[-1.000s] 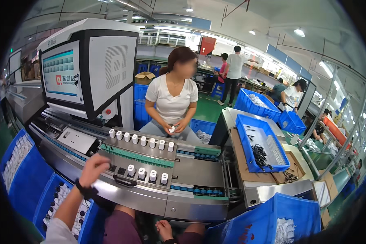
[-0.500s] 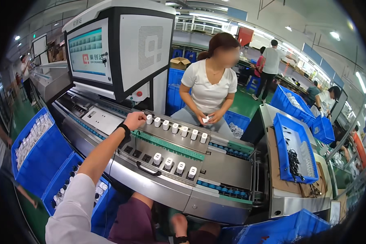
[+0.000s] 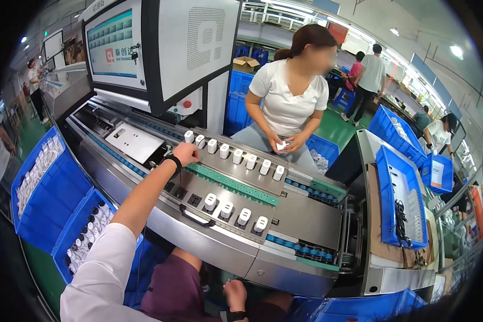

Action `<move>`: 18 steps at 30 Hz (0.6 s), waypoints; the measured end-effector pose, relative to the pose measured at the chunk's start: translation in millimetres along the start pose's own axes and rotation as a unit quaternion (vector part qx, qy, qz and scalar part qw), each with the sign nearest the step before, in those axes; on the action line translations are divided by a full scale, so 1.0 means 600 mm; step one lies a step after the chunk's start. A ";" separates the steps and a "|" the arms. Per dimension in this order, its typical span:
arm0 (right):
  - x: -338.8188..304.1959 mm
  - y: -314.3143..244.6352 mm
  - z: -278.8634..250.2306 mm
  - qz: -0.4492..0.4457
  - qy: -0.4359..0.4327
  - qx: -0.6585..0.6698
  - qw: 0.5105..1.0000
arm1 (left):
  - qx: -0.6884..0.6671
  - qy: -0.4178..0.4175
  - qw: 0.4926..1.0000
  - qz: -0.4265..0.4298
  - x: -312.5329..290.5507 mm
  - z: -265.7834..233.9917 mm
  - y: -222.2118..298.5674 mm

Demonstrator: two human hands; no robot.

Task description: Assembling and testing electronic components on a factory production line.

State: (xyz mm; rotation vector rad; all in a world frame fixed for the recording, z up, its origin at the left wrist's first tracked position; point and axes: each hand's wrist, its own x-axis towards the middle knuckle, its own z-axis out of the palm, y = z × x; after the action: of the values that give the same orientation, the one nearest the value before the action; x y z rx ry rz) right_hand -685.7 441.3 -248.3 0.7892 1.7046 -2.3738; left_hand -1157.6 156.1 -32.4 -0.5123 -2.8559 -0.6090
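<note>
My left hand (image 3: 185, 154) reaches over the steel conveyor, just nearer than the left end of the far row. Its fingers are curled downward, and anything in them is hidden. The leftmost white charger (image 3: 189, 136) stands upright in that row, apart from the hand, beside another white charger (image 3: 200, 141) and several more. Several white chargers stand in the near row, including one (image 3: 210, 202) to the right of a bare black socket (image 3: 195, 200). Low by my thigh is my right hand (image 3: 235, 294), away from the chargers; its finger grip is unclear.
A green perforated strip (image 3: 233, 184) runs between the rows. A cabinet with a screen (image 3: 112, 45) stands at the back left. Blue crates (image 3: 59, 188) of white parts are at left; a blue tray (image 3: 383, 214) with cables is at right. Opposite sits a person (image 3: 292, 99) holding a white piece.
My left hand has drawn back toward me from the far row, where one more charger now shows at the left end. The whole view has shifted slightly.
</note>
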 end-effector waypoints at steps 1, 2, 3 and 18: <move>0.002 0.000 0.000 0.003 -0.001 0.000 1.000 | -0.008 -0.004 1.000 0.000 0.003 0.006 -0.003; 0.005 -0.001 0.001 0.003 0.000 -0.001 1.000 | -0.017 -0.008 1.000 0.000 0.008 0.012 -0.006; 0.008 -0.001 0.003 -0.001 -0.001 -0.001 1.000 | -0.024 -0.010 1.000 0.001 0.013 0.015 -0.007; 0.055 -0.005 0.081 -0.127 -0.176 -0.150 0.965 | -0.023 0.044 0.998 0.031 -0.035 0.055 -0.005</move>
State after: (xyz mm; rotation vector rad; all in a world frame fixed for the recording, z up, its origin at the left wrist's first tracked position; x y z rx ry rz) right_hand -731.6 404.8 -250.2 0.0994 2.0252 -2.1485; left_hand -1142.6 161.4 -68.3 -0.5646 -2.7394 -0.6706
